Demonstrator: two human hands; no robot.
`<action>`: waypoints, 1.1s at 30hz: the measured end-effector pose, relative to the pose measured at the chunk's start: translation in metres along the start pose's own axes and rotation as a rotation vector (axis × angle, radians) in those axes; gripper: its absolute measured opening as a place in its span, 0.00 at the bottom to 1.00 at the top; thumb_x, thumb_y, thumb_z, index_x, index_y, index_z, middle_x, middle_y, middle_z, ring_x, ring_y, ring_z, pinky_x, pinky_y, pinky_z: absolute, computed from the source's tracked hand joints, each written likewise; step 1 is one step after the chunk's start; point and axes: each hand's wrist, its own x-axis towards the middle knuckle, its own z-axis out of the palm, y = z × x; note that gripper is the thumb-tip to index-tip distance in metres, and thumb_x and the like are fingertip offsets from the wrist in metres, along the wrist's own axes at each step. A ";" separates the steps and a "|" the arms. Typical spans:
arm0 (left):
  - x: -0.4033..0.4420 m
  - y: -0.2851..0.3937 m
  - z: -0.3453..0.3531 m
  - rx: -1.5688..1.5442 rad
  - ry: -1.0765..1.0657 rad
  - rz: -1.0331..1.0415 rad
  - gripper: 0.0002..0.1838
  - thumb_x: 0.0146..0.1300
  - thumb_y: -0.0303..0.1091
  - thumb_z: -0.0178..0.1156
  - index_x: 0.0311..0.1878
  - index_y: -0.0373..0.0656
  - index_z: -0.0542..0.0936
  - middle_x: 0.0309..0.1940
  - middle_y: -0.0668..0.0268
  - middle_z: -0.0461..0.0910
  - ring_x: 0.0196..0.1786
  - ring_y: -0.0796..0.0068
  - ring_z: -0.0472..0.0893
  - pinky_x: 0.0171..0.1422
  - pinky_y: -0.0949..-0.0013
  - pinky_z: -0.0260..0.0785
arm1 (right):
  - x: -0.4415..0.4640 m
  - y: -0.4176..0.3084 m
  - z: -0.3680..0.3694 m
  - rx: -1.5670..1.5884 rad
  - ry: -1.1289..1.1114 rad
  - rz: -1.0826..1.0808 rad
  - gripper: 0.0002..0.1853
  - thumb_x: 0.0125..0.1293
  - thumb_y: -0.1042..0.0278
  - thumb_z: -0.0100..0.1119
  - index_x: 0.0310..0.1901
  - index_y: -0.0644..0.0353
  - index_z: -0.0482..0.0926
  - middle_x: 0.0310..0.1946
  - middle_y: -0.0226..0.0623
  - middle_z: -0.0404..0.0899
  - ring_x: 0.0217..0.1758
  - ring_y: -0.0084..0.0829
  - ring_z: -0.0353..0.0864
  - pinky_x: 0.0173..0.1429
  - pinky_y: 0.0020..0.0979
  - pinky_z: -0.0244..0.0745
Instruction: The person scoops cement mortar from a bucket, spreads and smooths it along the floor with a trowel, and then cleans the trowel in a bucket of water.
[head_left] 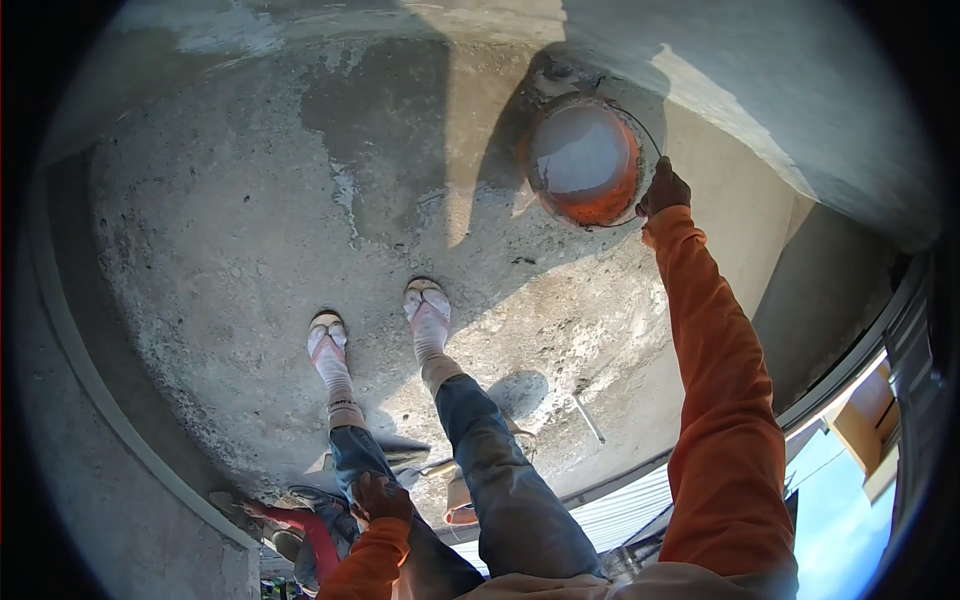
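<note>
An orange bucket stands on the concrete floor at the upper right, with pale grey liquid inside. Its thin wire handle is tilted to the right. My right hand, at the end of an outstretched orange sleeve, is closed around that handle. Low in the view, my left hand rests against my left trouser leg, fingers loosely bent and apart. I see nothing in it.
Concrete walls curve around the rough floor. A thin light-coloured rod lies right of my legs. At lower left, another person's red sleeve reaches toward the wall edge. Corrugated roofing shows beyond the floor's edge.
</note>
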 end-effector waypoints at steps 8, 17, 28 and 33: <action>0.006 -0.025 -0.021 -0.332 -0.107 0.065 0.15 0.44 0.40 0.61 0.37 0.50 0.77 0.51 0.63 0.71 0.60 0.57 0.62 0.58 0.49 0.54 | -0.074 -0.002 -0.015 -0.341 -0.118 -0.453 0.30 0.63 0.46 0.41 0.27 0.72 0.76 0.19 0.54 0.75 0.24 0.48 0.75 0.32 0.39 0.70; 0.024 -0.059 -0.025 -0.131 0.080 0.088 0.12 0.44 0.38 0.59 0.35 0.50 0.75 0.48 0.66 0.70 0.59 0.58 0.62 0.54 0.46 0.56 | -0.146 -0.081 0.101 -1.220 -0.469 -0.618 0.17 0.64 0.63 0.36 0.48 0.59 0.73 0.44 0.48 0.76 0.47 0.44 0.76 0.49 0.40 0.74; 0.048 -0.095 -0.049 -0.293 0.147 -0.016 0.10 0.46 0.36 0.56 0.34 0.47 0.76 0.40 0.67 0.75 0.56 0.59 0.67 0.50 0.46 0.60 | -0.161 -0.208 0.213 -1.291 -0.198 -0.881 0.16 0.62 0.64 0.42 0.50 0.57 0.73 0.40 0.40 0.79 0.45 0.41 0.79 0.46 0.38 0.74; 0.051 -0.108 -0.060 -0.308 0.100 -0.031 0.10 0.47 0.35 0.56 0.34 0.44 0.76 0.40 0.66 0.75 0.56 0.61 0.67 0.49 0.48 0.61 | -0.167 -0.185 0.208 -0.579 -0.092 -0.872 0.22 0.64 0.53 0.41 0.28 0.65 0.74 0.18 0.47 0.75 0.24 0.43 0.77 0.32 0.39 0.70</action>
